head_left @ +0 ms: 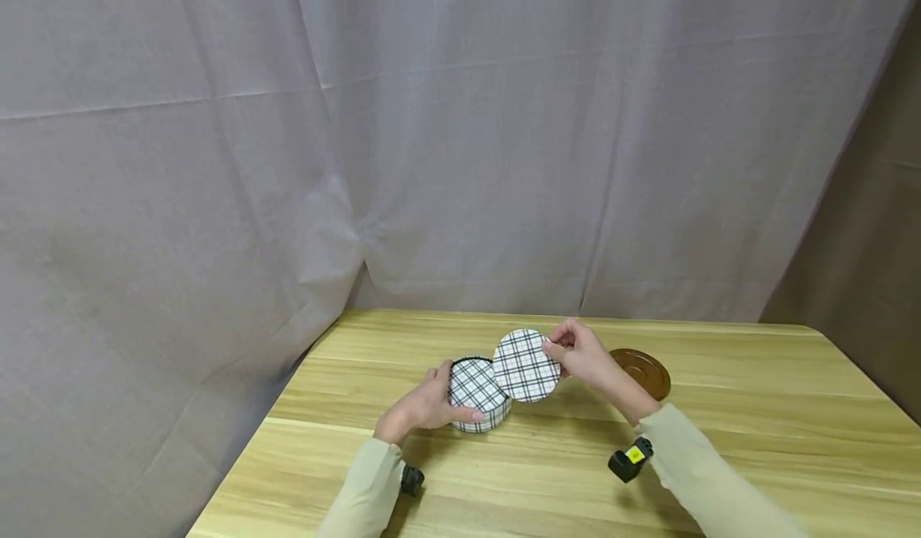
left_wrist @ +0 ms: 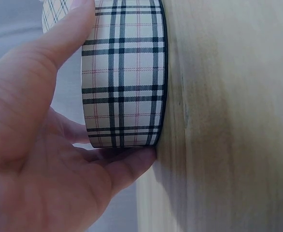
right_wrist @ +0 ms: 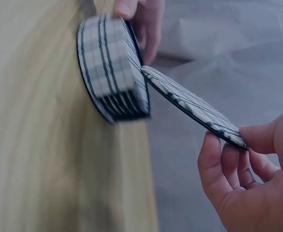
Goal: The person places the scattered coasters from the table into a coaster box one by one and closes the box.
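Note:
A round plaid coaster (head_left: 527, 366), white with dark checks and a black edge, is pinched at its right rim by my right hand (head_left: 584, 356). It tilts upward, its lower left edge at the rim of the plaid coaster holder (head_left: 496, 421); whether they touch I cannot tell. My left hand (head_left: 428, 400) grips this drum-shaped holder from the left, thumb along the near side. A plaid surface shows within the holder's top. In the right wrist view, a gap in the holder's wall (right_wrist: 103, 58) shows several stacked dark edges (right_wrist: 123, 104).
A round brown dish or lid (head_left: 651, 372) lies on the wooden table (head_left: 755, 410), partly hidden behind the right forearm. Grey curtain cloth (head_left: 468, 162) hangs behind the table and along its left side. Each wrist wears a small black camera (head_left: 624, 466).

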A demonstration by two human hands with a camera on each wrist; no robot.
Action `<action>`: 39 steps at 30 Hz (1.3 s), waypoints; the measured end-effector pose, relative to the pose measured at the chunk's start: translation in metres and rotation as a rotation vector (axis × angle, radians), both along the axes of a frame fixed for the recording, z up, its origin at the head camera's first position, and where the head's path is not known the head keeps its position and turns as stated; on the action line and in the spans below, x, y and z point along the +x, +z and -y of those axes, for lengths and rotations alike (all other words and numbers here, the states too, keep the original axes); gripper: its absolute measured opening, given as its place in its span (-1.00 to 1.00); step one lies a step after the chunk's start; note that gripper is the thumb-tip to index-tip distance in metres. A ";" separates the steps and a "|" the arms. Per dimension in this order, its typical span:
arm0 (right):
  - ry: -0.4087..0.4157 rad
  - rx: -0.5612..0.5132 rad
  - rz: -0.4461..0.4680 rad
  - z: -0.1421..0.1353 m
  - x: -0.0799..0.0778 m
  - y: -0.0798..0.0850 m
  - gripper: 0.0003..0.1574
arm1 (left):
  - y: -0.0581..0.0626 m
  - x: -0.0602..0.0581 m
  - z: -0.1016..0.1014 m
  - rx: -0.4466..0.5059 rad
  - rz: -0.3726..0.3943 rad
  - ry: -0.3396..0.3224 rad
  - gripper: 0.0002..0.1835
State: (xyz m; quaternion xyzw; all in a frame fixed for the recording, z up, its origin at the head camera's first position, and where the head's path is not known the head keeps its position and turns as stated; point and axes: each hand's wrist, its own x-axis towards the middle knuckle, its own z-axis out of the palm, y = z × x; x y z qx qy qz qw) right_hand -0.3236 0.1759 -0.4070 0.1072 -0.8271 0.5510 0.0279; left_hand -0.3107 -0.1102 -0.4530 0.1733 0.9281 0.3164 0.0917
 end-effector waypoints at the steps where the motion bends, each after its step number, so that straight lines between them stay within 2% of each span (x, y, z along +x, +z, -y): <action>1: -0.009 -0.016 0.007 0.005 0.000 -0.002 -0.79 | 0.000 0.000 0.000 0.002 -0.002 -0.001 0.27; 8: -0.005 -0.167 0.079 0.032 -0.004 -0.018 -0.82 | -0.003 -0.001 0.000 0.012 -0.014 -0.024 0.23; 20: -0.064 -0.245 0.175 0.064 -0.006 -0.035 -0.82 | -0.001 -0.002 0.001 0.013 -0.021 -0.024 0.24; 28: -0.078 -0.134 0.185 0.074 -0.004 -0.041 -0.80 | -0.002 0.001 0.003 0.032 -0.010 -0.004 0.27; 35: -0.108 0.044 0.167 0.079 -0.006 -0.039 -0.73 | -0.001 0.002 0.005 0.023 -0.032 -0.015 0.29; 39: -0.108 0.106 0.162 0.079 -0.009 -0.038 -0.70 | -0.001 0.002 0.005 0.021 -0.021 -0.009 0.29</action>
